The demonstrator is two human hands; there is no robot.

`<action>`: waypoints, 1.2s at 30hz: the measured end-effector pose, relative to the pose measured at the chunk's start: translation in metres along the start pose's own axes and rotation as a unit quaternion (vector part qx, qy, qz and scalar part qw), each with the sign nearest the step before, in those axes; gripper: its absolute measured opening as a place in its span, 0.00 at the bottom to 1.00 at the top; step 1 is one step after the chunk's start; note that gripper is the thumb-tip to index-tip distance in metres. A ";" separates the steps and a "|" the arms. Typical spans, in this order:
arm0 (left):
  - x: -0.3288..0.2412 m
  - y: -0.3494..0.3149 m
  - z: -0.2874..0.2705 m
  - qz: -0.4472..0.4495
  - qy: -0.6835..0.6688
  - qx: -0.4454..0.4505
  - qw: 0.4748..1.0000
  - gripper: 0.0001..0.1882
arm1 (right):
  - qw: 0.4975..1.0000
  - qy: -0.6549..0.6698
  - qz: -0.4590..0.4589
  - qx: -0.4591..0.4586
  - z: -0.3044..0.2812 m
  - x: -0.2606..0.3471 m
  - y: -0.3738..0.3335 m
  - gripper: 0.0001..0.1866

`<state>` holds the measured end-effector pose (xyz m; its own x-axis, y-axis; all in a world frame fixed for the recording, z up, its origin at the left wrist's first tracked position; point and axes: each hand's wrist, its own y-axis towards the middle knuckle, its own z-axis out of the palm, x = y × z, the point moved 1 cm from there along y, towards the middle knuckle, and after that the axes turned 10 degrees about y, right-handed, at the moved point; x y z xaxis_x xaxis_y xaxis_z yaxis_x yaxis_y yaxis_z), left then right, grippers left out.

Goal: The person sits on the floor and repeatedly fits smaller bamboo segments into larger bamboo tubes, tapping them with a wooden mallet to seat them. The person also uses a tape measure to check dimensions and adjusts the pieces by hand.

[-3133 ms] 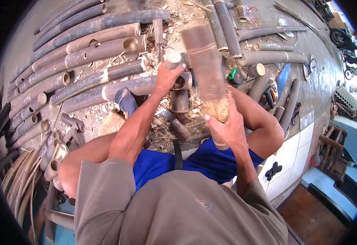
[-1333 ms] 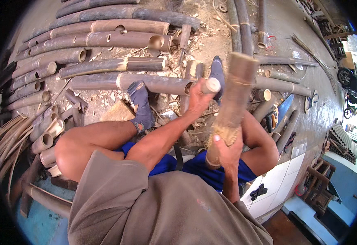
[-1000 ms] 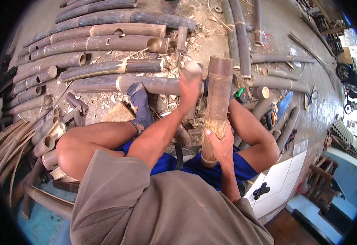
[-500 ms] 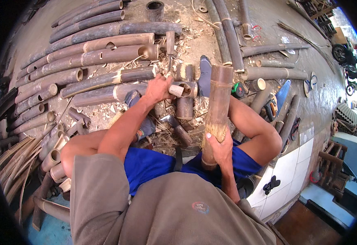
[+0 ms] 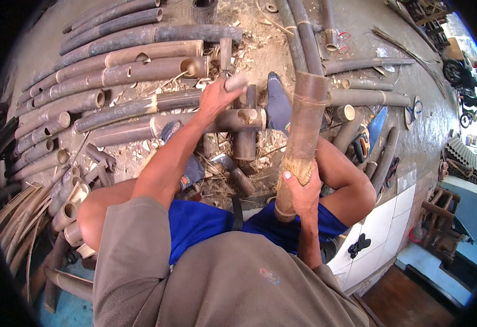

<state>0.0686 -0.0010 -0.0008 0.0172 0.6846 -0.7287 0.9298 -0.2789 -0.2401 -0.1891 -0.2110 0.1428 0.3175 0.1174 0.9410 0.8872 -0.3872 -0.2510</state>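
Bamboo length [image 5: 308, 111], thick and brown, stands aslant near the middle of the scene, its far end leaning a little right and its near end over the blue shorts [image 5: 203, 226]; whether it rests on them cannot be told. The right hand [image 5: 304, 188] is clamped around its lower part, thumb across the front, at a rough, pale, fibrous band. The piece looks stiff and fairly weighty, with most of its bulk beyond the fist, so it would probably feel far-heavy. The smooth outer skin above may slip in a damp palm; the frayed band should give better purchase, though loose fibres could prick. Hard knocks might split it along the grain.

Farther left, the left hand [image 5: 216, 99] is closed around a short, pale, round-ended piece [image 5: 237, 82], slightly blurred; it seems light and slim enough for one fist, best held at mid-length, but its other end is hidden. Just nearer lies a holed bamboo tube [image 5: 216, 121], apart from both hands, its opening toward the right end. A short-handled tool [image 5: 240, 178] lies nearer, among shavings. At right, beyond the knee, sits a blue-bladed saw [image 5: 377, 129].
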 end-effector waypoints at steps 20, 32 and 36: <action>-0.057 -0.065 0.102 0.411 -0.147 -0.051 0.898 0.22 | 0.999 -0.028 0.015 0.010 -0.004 0.025 -0.022 0.37; -0.048 -0.056 0.099 0.415 -0.173 -0.047 0.892 0.22 | 0.999 -0.046 0.006 -0.012 0.001 0.014 -0.027 0.42; -0.041 -0.057 0.105 0.427 -0.159 -0.035 0.890 0.24 | 0.998 -0.038 -0.037 -0.025 0.009 0.000 -0.030 0.42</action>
<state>-0.0242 -0.0841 -0.0244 0.6330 0.0149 -0.7740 0.6487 -0.5559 0.5198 -0.2124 -0.1917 0.1483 0.2790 0.2162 0.9357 0.8916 -0.4203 -0.1687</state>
